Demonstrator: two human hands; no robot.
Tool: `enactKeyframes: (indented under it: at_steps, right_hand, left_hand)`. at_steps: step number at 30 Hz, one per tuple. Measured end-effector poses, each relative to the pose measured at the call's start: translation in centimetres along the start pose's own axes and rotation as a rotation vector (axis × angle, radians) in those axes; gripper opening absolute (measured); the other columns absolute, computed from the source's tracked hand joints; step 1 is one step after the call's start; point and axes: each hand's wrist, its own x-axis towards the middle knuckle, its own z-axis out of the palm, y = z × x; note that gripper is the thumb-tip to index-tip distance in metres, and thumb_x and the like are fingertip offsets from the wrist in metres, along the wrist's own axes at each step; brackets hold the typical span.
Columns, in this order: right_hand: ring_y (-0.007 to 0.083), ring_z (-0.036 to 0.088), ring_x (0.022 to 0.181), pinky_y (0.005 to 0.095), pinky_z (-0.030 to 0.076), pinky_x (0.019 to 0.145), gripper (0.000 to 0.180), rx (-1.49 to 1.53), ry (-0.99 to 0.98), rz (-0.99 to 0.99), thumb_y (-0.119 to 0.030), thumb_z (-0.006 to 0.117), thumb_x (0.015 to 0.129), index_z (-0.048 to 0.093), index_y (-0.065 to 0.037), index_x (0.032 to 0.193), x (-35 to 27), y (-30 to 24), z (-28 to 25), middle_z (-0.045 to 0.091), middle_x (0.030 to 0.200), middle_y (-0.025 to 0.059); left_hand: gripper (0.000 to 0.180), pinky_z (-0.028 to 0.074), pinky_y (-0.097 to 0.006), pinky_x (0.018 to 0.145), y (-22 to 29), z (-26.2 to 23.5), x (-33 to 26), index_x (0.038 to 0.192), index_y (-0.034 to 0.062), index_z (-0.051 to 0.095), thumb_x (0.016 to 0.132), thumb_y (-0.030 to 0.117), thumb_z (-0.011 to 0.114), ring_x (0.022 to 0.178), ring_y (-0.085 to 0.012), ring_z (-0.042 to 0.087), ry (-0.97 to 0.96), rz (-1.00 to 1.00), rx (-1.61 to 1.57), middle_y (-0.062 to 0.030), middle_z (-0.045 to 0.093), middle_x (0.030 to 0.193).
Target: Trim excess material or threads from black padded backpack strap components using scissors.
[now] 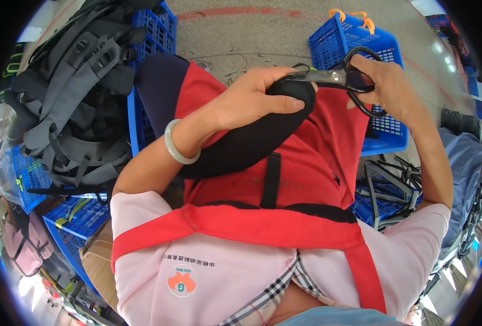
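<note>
My left hand (pixel 246 100) grips a black padded strap piece (pixel 257 138), thumb on top and fingers around its far end. The piece lies across my lap over a red apron (pixel 306 179), its near end partly under my left forearm. In my right hand (pixel 390 89) is a pair of scissors (pixel 330 77) with black handles, fingers through the loops. The blades point left and reach the end of the strap piece beside my left fingertips. A thin dark loop sticks up there. Whether the blades touch the material is hard to tell.
A heap of grey and black straps (pixel 78 108) rises at my left, by a blue crate (pixel 154 27). Another blue crate (pixel 390 43) with orange ties stands ahead right. Black frame-like straps (pixel 382 190) rest on blue plastic at my right. A cardboard box (pixel 101 261) sits lower left.
</note>
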Motion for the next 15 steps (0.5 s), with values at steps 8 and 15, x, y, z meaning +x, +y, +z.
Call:
enactKeyframes:
  at_steps: [8, 15]
  right_hand:
    - [0.0381, 0.059, 0.081, 0.0445, 0.045, 0.068, 0.054, -0.145, 0.092, -0.172, -0.033, 0.08, 0.067, 0.05, -0.007, 0.104, 0.6, 0.0, -0.9, 0.059, 0.078, 0.0164]
    - [0.0367, 0.06, 0.081, 0.0449, 0.047, 0.07, 0.05, -0.334, 0.233, -0.327, -0.032, 0.078, 0.069, 0.051, -0.007, 0.102, 1.8, -0.9, -1.6, 0.061, 0.078, 0.0153]
  left_hand:
    - [0.028, 0.047, -0.021, 0.075, -0.3, 0.3, 0.1, 0.113, 0.0027, 0.062, 0.086, 0.01, 0.066, 0.083, -0.0055, 0.056, -0.004, -0.011, 0.049, 0.0022, 0.063, 0.091]
    - [0.028, 0.047, -0.022, 0.072, -0.5, 0.5, 0.1, 0.112, 0.0019, 0.063, 0.085, 0.009, 0.068, 0.079, -0.0059, 0.057, 0.017, 0.023, 0.05, 0.002, 0.064, 0.088]
